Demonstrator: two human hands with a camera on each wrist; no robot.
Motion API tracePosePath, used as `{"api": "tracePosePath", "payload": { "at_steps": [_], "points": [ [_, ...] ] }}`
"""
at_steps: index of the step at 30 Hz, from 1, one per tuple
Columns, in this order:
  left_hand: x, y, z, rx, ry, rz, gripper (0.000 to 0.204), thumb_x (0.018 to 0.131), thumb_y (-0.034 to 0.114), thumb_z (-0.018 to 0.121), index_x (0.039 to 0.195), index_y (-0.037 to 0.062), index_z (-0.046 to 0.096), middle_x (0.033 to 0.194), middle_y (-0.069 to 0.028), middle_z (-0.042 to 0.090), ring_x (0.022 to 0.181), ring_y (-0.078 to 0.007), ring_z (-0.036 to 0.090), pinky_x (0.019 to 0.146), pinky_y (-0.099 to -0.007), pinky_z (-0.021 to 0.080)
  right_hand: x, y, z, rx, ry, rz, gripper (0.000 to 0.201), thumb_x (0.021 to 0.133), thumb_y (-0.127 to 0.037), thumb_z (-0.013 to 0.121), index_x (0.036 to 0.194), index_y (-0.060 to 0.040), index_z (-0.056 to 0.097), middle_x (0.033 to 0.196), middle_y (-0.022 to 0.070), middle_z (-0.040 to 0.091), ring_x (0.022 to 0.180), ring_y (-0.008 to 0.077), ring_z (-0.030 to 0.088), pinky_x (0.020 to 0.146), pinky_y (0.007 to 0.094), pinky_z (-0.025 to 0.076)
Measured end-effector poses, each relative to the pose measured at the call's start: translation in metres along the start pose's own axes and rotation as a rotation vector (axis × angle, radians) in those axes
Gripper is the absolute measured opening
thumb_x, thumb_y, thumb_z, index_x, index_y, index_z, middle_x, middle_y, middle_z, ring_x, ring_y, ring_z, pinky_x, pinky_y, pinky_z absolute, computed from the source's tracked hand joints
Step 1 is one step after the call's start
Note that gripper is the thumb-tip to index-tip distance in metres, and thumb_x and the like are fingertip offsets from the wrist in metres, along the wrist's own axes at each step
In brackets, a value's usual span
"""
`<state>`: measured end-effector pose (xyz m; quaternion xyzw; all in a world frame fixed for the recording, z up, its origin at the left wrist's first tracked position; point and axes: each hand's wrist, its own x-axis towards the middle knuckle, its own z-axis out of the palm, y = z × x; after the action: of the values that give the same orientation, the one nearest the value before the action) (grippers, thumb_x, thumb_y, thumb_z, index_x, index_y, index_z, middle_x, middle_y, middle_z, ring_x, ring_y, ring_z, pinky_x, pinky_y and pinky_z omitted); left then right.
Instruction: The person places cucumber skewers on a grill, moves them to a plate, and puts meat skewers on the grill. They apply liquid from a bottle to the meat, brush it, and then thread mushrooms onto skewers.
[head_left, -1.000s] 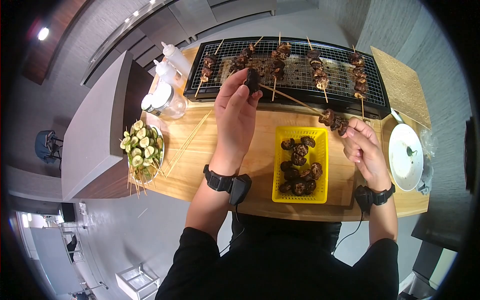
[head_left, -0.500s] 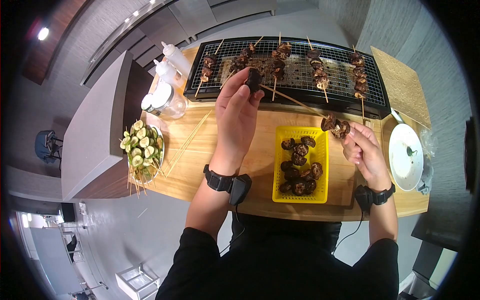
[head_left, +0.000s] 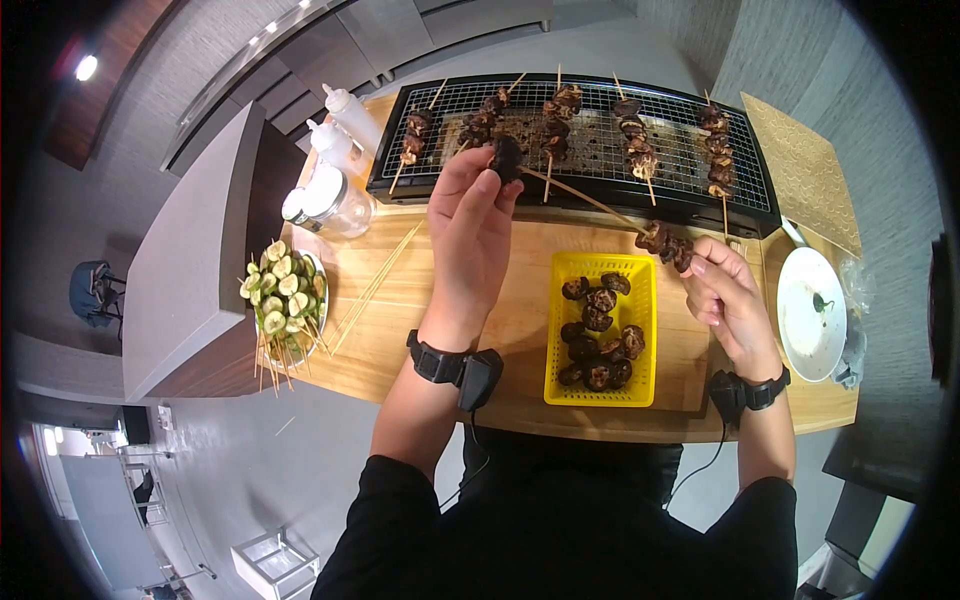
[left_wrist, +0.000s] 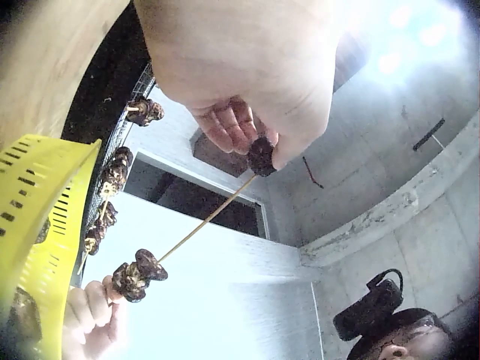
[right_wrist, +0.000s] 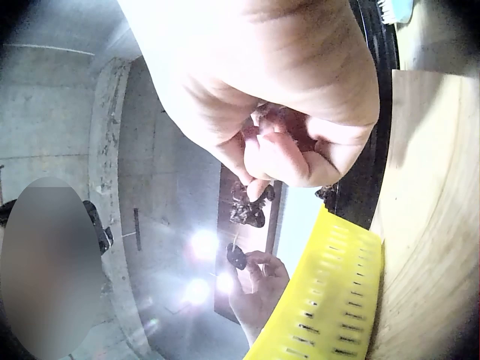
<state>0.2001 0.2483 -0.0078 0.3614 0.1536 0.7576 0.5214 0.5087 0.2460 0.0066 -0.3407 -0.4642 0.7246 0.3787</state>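
Five skewers on grill, one partly behind left fingers pinching mushroom.

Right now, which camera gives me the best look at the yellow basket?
The head view: it shows the whole yellow basket from above, with dark mushroom pieces inside. The left wrist view shows only part of it, cropped by the left edge; the right wrist view shows mainly its slotted side, cropped at the bottom.

My right fingers hide one end of the skewer; I can't see its other tip at the mushroom my left fingers pinch. The left wrist view's edge cuts off the yellow basket, its contents blurred.
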Motion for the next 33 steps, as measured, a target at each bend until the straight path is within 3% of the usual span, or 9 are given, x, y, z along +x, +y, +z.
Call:
{"api": "tracePosePath", "payload": {
  "at_steps": [12,15,21,24,30,33],
  "points": [
    [0.001,-0.002,-0.001,-0.044,0.0,-0.061,0.031,0.103,0.006,0.059,0.135,0.0045,0.06,0.125,-0.0052,0.067,0.114,-0.0143,0.064,0.099,-0.0308,0.052,-0.001,-0.001,-0.001,0.051,-0.003,0.011,0.017,0.106,-0.017,0.058,0.095,-0.0051,0.061,0.061,-0.01,0.035,0.052,0.0007,0.029,0.047,0.0189,0.023],
    [0.0,-0.003,-0.002,-0.033,-0.007,-0.077,0.033,0.103,0.009,0.059,0.136,0.0052,0.059,0.125,-0.0074,0.068,0.11,-0.0188,0.065,0.1,-0.034,0.053,0.001,0.001,-0.003,0.032,0.003,0.006,0.016,0.106,-0.016,0.058,0.095,-0.0054,0.061,0.061,-0.0103,0.034,0.051,0.0006,0.028,0.047,0.0189,0.023],
    [-0.003,0.004,0.013,0.094,0.012,-0.024,0.034,0.104,0.006,0.058,0.138,0.0049,0.058,0.126,-0.0073,0.068,0.111,-0.016,0.066,0.101,-0.0333,0.053,0.006,-0.001,-0.01,-0.035,0.054,0.023,0.014,0.106,-0.016,0.058,0.095,-0.0065,0.062,0.061,-0.0108,0.033,0.052,-0.0002,0.028,0.047,0.0183,0.022],
    [-0.001,0.005,0.007,-0.101,0.026,-0.012,0.035,0.103,0.004,0.058,0.138,0.0032,0.058,0.127,-0.0078,0.067,0.113,-0.0146,0.065,0.102,-0.0321,0.052,0.007,0.0,-0.018,-0.032,0.071,0.026,0.014,0.105,-0.016,0.059,0.095,-0.0069,0.062,0.062,-0.011,0.033,0.052,-0.0003,0.028,0.047,0.0179,0.022],
    [0.001,0.01,0.016,0.204,0.088,0.152,0.041,0.096,-0.008,0.063,0.136,-0.0015,0.058,0.131,-0.0086,0.063,0.118,-0.0161,0.062,0.103,-0.0298,0.051,0.012,0.002,-0.027,0.054,0.097,-0.023,0.013,0.105,-0.016,0.059,0.096,-0.0067,0.061,0.063,-0.0108,0.032,0.053,0.0003,0.028,0.047,0.0178,0.022],
    [-0.001,0.011,0.018,0.266,0.027,0.153,0.044,0.091,-0.014,0.065,0.133,-0.0025,0.06,0.131,-0.0086,0.062,0.119,-0.0167,0.061,0.102,-0.0293,0.051,0.012,0.001,-0.025,0.066,0.081,-0.028,0.014,0.105,-0.016,0.059,0.096,-0.0063,0.061,0.064,-0.0105,0.032,0.054,0.0005,0.029,0.047,0.0176,0.022]
  ]
}}
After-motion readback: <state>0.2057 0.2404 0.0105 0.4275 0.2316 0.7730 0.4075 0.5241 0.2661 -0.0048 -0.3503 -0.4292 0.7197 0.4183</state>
